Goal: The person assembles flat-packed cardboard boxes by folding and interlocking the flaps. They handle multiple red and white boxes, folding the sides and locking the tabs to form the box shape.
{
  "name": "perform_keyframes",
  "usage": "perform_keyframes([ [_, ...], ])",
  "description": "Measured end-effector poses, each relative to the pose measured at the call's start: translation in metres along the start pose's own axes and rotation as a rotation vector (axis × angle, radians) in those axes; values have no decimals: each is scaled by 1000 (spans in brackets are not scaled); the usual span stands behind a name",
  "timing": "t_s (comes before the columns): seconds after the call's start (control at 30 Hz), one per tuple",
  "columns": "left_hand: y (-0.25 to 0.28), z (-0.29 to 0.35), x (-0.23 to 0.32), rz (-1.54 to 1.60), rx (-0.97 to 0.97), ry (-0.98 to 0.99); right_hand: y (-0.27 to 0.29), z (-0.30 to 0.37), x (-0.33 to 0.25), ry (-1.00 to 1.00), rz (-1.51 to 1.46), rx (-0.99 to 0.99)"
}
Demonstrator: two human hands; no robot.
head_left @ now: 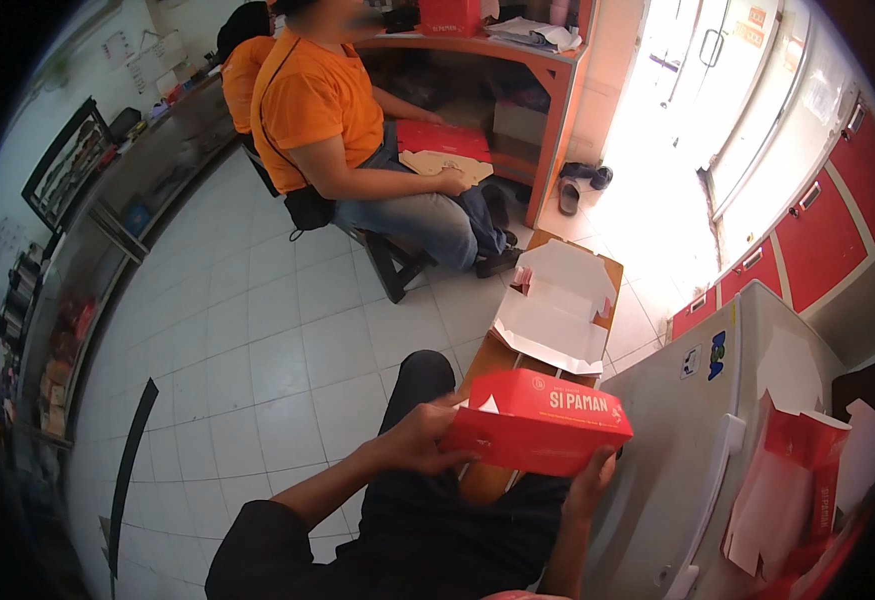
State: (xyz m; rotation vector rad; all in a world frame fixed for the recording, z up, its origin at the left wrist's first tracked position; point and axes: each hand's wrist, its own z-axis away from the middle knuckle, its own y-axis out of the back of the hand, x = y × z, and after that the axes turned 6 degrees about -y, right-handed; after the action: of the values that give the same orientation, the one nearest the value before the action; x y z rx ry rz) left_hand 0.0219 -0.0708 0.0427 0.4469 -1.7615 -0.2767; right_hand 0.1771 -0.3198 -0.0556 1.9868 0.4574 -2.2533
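The held box (532,450) is red with pale lettering; the opened carton (562,295) shows white with red patches against a brown bench (492,358). A co-worker's shirt (307,105) is plain orange, the jeans (407,225) faded blue. White floor tiles (227,310) make a grey-lined grid, and red cabinet doors (822,245) carry cream borders.

The left sleeve (262,545) is black and rather loose, and it leaves the left forearm (335,483) bare. The trousers (424,378) are also dark (the exact shade is difficult to tell). The left hand (425,437) and right hand (589,484) are bare too.
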Motion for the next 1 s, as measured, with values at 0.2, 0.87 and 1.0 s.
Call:
perform_keyframes([
  [0.2,-9,-1,-8,-280,88,-229,-3,-7,-44,3,394,-324],
  [0.87,-23,-3,12,-269,-214,-412,-35,11,-104,189,355,-433],
  [1.0,-25,-16,22,-169,-121,-424,-29,11,-92,438,272,-350],
])
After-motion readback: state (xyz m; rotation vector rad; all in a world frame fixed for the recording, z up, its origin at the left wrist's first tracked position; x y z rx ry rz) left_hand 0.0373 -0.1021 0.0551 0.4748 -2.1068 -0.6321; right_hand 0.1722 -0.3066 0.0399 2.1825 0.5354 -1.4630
